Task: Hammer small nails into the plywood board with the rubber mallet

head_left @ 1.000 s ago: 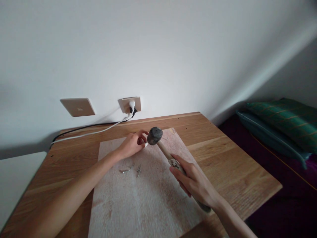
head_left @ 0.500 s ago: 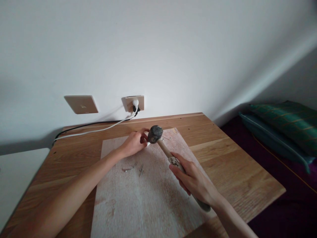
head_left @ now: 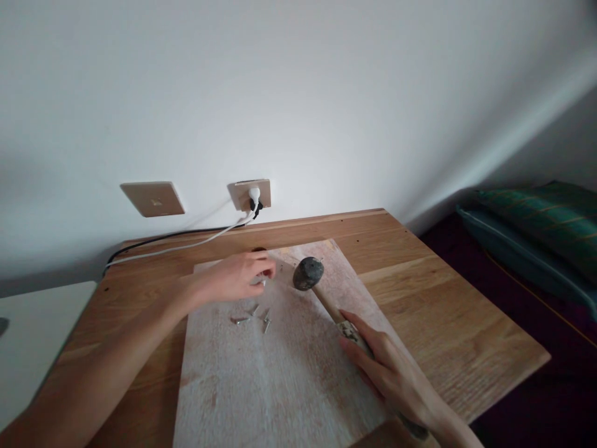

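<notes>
My right hand (head_left: 385, 361) grips the wooden handle of a rubber mallet (head_left: 308, 274), whose dark head hangs over the upper part of a pale, whitish wooden board (head_left: 224, 386). My left hand (head_left: 240, 274) is above the board's far left part, fingers curled in and a bit blurred. Something small and whitish shows by its thumb tip; I cannot make out what it is. Several small metal nails (head_left: 266, 321) lie on the board below the left hand. Tiny nail-like bits also show near the mallet head.
The board lies on a brown wooden table (head_left: 443, 311) against a white wall. A white and a black cable (head_left: 177, 249) run from the wall socket (head_left: 242, 196) along the table's back left. Cushions (head_left: 536, 230) lie on a dark purple cover at right; a white surface (head_left: 37, 336) stands at left.
The mallet and my right hand have moved to the right and nearer to me. My left hand has drawn back left, away from the mallet head.
</notes>
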A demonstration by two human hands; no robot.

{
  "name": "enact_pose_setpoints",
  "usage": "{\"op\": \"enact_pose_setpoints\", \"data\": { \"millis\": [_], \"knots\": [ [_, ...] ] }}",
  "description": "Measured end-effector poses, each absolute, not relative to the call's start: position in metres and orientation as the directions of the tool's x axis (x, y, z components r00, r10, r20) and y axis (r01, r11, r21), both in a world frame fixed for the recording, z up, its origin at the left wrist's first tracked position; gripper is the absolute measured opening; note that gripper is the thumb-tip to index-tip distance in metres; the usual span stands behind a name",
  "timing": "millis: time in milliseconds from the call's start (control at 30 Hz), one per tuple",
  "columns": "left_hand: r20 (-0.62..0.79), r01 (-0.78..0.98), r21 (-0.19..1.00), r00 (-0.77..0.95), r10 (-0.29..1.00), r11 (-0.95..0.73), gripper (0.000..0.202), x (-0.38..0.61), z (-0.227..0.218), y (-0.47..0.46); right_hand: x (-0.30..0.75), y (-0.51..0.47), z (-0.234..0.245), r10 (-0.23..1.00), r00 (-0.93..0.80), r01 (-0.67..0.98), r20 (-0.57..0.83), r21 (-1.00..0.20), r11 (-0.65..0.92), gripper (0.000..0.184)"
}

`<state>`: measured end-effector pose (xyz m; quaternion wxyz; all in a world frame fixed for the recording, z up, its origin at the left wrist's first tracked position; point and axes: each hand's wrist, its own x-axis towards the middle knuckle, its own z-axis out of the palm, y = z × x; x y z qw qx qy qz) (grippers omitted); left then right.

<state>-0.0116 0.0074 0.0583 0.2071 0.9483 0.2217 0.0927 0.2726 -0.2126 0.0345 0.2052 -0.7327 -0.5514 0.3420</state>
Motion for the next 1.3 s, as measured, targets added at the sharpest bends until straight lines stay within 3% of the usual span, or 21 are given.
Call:
{"op": "enact_pose_setpoints", "data": {
  "millis": [100, 333, 633, 867, 967, 1067, 1167, 1300],
  "knots": [
    [-0.034, 0.367, 0.381, 0.923, 0.384, -0.849, 0.03, -0.026, 0.073, -0.007, 0.274, -0.211, 0.039, 0.943, 0.124, 0.692, -0.309, -0.654, -0.305, 0.07],
    [-0.158, 0.413, 0.392, 0.911, 0.382, -0.822, 0.037, -0.037, 0.071, -0.033, 0.27, -0.207, 0.046, 0.931, 0.141, 0.692, -0.338, -0.639, -0.337, 0.076],
    [-0.068, 0.37, 0.435, 0.922, 0.38, -0.821, 0.027, -0.035, 0.056, -0.024, 0.271, -0.206, 0.043, 0.917, 0.156, 0.653, -0.366, -0.658, -0.374, 0.078],
    [0.161, 0.306, 0.605, 0.857, 0.489, -0.735, 0.016, -0.033, 0.046, -0.008, 0.273, -0.209, 0.037, 0.917, 0.184, 0.602, -0.353, -0.697, -0.389, 0.075],
    [0.182, 0.312, 0.546, 0.862, 0.473, -0.778, 0.029, -0.033, 0.041, -0.002, 0.273, -0.209, 0.039, 0.902, 0.164, 0.594, -0.399, -0.691, -0.413, 0.076],
    [0.177, 0.282, 0.406, 0.909, 0.377, -0.869, 0.044, -0.034, 0.039, -0.004, 0.273, -0.208, 0.039, 0.905, 0.178, 0.603, -0.385, -0.685, -0.41, 0.075],
    [0.164, 0.229, 0.282, 0.945, 0.282, -0.932, 0.03, -0.032, 0.042, -0.011, 0.273, -0.208, 0.039, 0.913, 0.185, 0.62, -0.363, -0.679, -0.395, 0.075],
    [0.18, 0.217, 0.232, 0.948, 0.261, -0.948, 0.018, -0.028, 0.046, -0.017, 0.272, -0.207, 0.042, 0.916, 0.181, 0.615, -0.358, -0.685, -0.39, 0.077]
  ]
}}
